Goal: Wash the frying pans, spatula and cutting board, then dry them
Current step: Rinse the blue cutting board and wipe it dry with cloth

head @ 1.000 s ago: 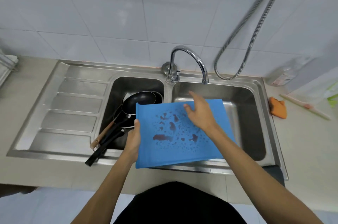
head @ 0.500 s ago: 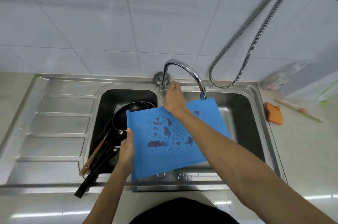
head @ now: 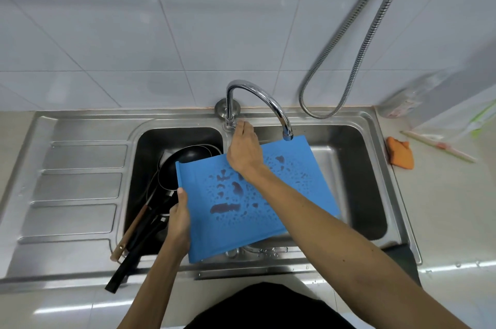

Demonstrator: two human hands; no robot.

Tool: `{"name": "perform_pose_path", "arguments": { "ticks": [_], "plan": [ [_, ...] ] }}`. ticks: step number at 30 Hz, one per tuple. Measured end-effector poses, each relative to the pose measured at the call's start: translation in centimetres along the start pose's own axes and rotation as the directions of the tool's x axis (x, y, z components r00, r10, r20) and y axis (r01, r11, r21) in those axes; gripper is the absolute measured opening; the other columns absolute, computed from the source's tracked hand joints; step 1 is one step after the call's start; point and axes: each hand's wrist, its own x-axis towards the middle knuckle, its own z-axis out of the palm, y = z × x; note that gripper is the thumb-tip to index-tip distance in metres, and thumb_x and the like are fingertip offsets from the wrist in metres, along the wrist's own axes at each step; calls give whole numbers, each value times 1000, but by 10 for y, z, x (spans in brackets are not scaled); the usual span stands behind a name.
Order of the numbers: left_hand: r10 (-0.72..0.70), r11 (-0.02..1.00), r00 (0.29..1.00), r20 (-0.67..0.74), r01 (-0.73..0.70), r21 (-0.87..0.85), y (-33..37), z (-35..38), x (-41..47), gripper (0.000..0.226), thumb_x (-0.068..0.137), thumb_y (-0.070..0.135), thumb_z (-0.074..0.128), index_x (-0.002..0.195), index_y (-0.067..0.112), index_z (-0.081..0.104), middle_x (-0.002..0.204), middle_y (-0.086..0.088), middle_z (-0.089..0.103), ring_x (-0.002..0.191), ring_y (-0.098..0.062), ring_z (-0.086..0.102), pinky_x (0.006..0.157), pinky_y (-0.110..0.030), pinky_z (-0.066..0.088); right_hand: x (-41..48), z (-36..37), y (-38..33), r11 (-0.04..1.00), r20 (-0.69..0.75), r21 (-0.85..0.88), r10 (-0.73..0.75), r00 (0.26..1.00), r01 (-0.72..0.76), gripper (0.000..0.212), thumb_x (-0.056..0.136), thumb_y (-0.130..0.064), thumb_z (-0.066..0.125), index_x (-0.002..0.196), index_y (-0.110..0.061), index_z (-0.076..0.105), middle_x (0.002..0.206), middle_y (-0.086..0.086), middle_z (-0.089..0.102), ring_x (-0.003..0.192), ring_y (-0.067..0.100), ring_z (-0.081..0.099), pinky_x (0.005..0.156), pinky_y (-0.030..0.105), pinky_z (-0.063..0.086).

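A blue cutting board [head: 292, 194], wet with drops and dark smears, is tilted over the right sink basin. My left hand [head: 179, 221] grips its left edge. My right hand [head: 243, 150] reaches across the board to the base of the chrome tap [head: 257, 92], fingers curled at the tap handle. Black frying pans [head: 188, 158] lie stacked in the left basin, their dark handles [head: 128, 259] jutting over the front rim beside a wooden-handled spatula [head: 131, 232]. No water runs from the spout.
The steel sink [head: 375, 124] has a ribbed drainboard [head: 77, 189] on the left. An orange cloth [head: 401, 152] and a pale stick lie on the counter at right, near a plastic bag. A metal shower hose [head: 349, 81] hangs on the tiled wall.
My right hand left the board's surface and moved up to the tap's base. The board stayed in my left hand, tilting a little. The camera moved closer.
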Motion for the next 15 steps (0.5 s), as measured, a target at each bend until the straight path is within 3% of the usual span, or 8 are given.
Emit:
{"name": "perform_pose_path", "arguments": {
  "ticks": [11, 15],
  "plan": [
    [16, 999, 999, -30, -15, 29, 1, 14, -8, 52, 106, 56, 28, 92, 19, 63, 91, -3, 68, 80, -22, 67, 62, -32, 51, -5, 0, 13, 998, 61, 15, -62, 996, 61, 84, 94, -9, 59, 158, 1, 6, 165, 21, 13, 154, 33, 14, 125, 45, 20],
    [-4, 1000, 998, -56, 5, 25, -2, 19, -7, 53, 104, 59, 30, 97, 20, 64, 94, -3, 70, 85, -24, 69, 65, -34, 53, -13, -14, 14, 987, 126, 152, -79, 989, 59, 84, 99, -17, 56, 160, -5, 0, 167, 18, 8, 154, 33, 15, 123, 46, 26]
  ]
}}
